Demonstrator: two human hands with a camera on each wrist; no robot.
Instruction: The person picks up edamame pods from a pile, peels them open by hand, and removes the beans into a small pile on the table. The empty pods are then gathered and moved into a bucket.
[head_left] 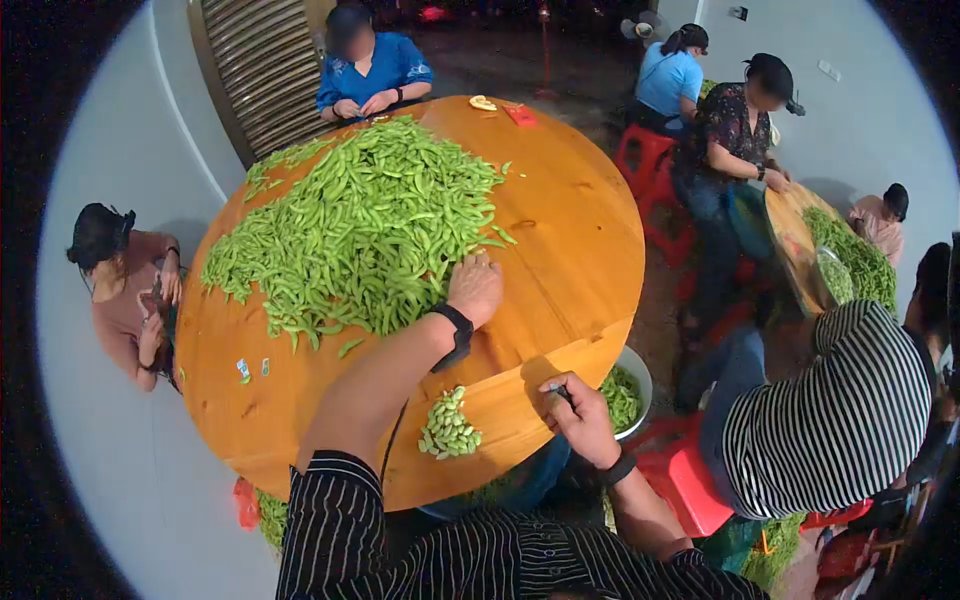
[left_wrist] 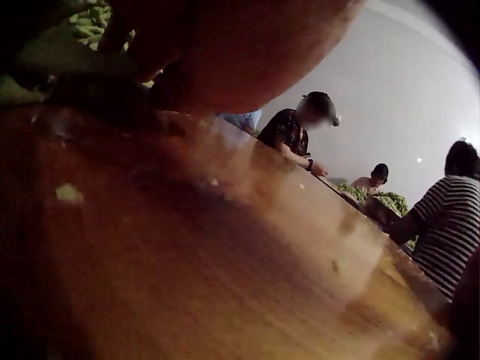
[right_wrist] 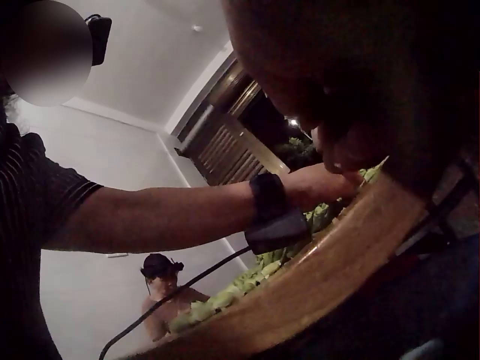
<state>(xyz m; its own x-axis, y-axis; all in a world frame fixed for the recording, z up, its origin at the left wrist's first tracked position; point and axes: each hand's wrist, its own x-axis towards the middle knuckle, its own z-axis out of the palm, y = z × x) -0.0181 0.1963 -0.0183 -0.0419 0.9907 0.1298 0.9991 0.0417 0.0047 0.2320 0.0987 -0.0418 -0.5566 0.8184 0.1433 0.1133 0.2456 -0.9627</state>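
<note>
A large heap of green bean pods [head_left: 350,220] covers much of the round wooden table [head_left: 570,240]. In the head view my left hand [head_left: 476,288] reaches to the heap's near right edge, its fingers bent down by the pods; what lies under them I cannot tell. My right hand [head_left: 583,415] is over the table's near right edge, fingers curled round a small dark tool [head_left: 561,394] that shows at the thumb. Between my forearms lies a small pile of pale green shelled beans [head_left: 450,425]. The right wrist view shows my left forearm [right_wrist: 165,217] stretched across the table.
A white basin [head_left: 645,395] of pods stands below the table's right edge. People sit across the table and at its left. A person in a striped top [head_left: 830,400] sits close on my right by a red stool [head_left: 690,485]. A second table [head_left: 795,230] bears more pods.
</note>
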